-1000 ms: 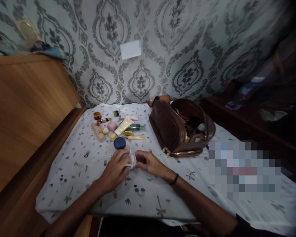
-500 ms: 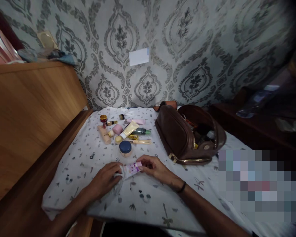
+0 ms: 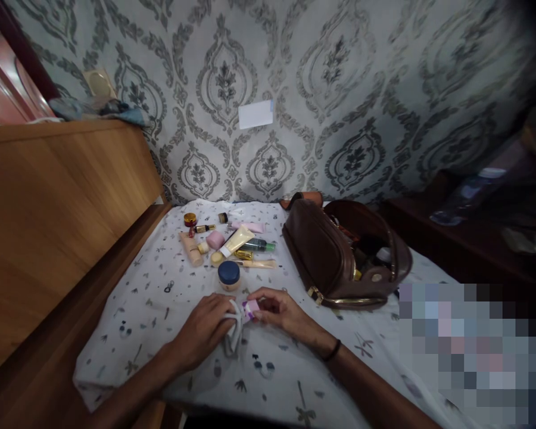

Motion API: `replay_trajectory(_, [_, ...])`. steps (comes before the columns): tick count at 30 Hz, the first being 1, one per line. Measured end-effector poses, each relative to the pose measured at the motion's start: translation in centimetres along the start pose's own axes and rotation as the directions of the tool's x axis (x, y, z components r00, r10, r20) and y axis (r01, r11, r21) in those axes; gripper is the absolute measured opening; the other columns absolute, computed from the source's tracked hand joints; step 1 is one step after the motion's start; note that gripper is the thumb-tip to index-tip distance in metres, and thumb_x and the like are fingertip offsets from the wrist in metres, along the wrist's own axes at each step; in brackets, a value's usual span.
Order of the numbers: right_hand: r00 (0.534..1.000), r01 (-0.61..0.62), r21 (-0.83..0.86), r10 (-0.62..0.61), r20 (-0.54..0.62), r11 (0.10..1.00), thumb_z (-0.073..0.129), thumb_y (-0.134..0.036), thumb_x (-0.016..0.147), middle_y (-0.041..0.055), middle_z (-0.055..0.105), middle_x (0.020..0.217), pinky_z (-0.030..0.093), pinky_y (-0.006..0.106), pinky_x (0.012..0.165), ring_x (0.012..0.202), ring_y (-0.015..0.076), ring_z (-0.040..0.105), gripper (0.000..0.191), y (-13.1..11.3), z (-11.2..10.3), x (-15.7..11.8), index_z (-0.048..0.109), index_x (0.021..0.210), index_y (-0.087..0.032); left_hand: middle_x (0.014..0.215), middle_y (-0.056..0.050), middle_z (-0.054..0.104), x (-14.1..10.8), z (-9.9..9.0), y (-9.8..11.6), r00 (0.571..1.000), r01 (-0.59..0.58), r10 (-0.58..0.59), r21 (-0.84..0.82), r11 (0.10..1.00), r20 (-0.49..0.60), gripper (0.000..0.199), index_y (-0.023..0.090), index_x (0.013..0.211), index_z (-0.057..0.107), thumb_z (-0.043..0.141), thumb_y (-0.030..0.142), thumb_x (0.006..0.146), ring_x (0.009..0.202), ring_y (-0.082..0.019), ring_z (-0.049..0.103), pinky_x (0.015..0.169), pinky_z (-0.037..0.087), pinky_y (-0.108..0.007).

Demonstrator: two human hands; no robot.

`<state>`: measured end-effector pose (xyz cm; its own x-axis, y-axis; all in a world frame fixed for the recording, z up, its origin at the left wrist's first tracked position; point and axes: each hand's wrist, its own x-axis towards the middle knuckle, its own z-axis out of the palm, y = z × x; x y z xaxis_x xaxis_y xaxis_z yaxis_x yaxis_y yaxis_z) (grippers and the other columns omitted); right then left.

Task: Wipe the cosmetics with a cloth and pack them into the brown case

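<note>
Between my hands is a small pink and purple tube (image 3: 251, 310), low in the centre of the view. My left hand (image 3: 205, 326) is closed on a white cloth (image 3: 234, 333) that wraps the tube's left part. The fingers of my right hand (image 3: 279, 311) pinch the tube's right end. Just beyond them stands a jar with a dark blue lid (image 3: 229, 273). Farther back lie a cream tube (image 3: 237, 240), a beige tube (image 3: 191, 248), a pink jar (image 3: 215, 240) and a green-capped bottle (image 3: 259, 245).
An open brown bag (image 3: 321, 253) sits right of the cosmetics on the patterned white sheet (image 3: 152, 333). A wooden panel (image 3: 71, 196) rises at the left. Patterned wallpaper backs the surface, and a clear bottle (image 3: 467, 193) is at the far right.
My left hand and the cloth have moved right along the tube, covering more of it. The whole view has shifted slightly, with the objects appearing lower.
</note>
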<state>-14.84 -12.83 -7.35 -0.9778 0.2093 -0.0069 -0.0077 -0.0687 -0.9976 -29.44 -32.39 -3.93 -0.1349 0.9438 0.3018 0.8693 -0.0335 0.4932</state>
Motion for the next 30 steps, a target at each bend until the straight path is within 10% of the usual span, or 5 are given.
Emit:
replay_trajectory(6, [0.997, 0.073, 0.067, -0.073, -0.007, 0.995, 0.083, -0.042, 0.074, 0.002, 0.07, 0.092, 0.047, 0.029, 0.08, 0.084, 0.0144, 0.064, 0.034, -0.4, 0.6, -0.1, 0.069, 0.094, -0.018, 0.116, -0.01, 0.066, 1.6, 1.5, 1.0, 0.994, 0.041, -0.052, 0.112, 0.993, 0.096, 0.034, 0.02, 0.119, 0.049, 0.066, 0.026, 0.09, 0.109, -0.029, 0.061, 0.091, 0.05, -0.044])
replay_trajectory(12, [0.998, 0.06, 0.061, -0.057, -0.041, 0.996, 0.082, -0.044, 0.074, 0.002, 0.07, 0.087, 0.048, 0.028, 0.074, 0.078, 0.0137, 0.063, 0.034, 0.2, 0.4, 0.2, 0.069, 0.09, -0.017, 0.102, -0.008, 0.065, -0.1, 0.5, -0.5, 0.985, 0.091, -0.115, 0.183, 0.979, 0.125, 0.015, 0.019, 0.106, 0.052, 0.059, 0.024, 0.093, 0.097, -0.028, 0.06, 0.082, 0.05, -0.043])
replay_trajectory(23, [0.998, -0.009, 0.02, 0.011, -0.07, 1.0, 0.084, -0.047, 0.069, 0.0032, 0.072, 0.09, 0.052, 0.029, 0.075, 0.08, 0.0148, 0.066, 0.046, 0.0, 0.2, 0.1, 0.07, 0.102, -0.018, 0.086, -0.002, 0.064, -2.4, -2.6, -1.3, 0.969, 0.185, -0.149, -0.179, 0.966, 0.198, 0.007, 0.02, 0.087, 0.057, 0.053, 0.023, 0.093, 0.081, -0.018, 0.059, 0.074, 0.046, -0.029])
replay_trajectory(30, [0.999, 0.008, 0.066, -0.006, -0.036, 0.998, 0.087, -0.039, 0.067, 0.003, 0.072, 0.094, 0.053, 0.032, 0.086, 0.087, 0.0148, 0.067, 0.04, -0.3, 0.1, 0.0, 0.07, 0.095, -0.017, 0.098, -0.002, 0.065, -1.4, -5.5, -1.0, 0.913, 0.312, -0.183, -0.335, 0.889, 0.365, 0.029, 0.023, 0.12, 0.055, 0.053, 0.039, 0.096, 0.088, -0.018, 0.062, 0.079, 0.05, -0.029])
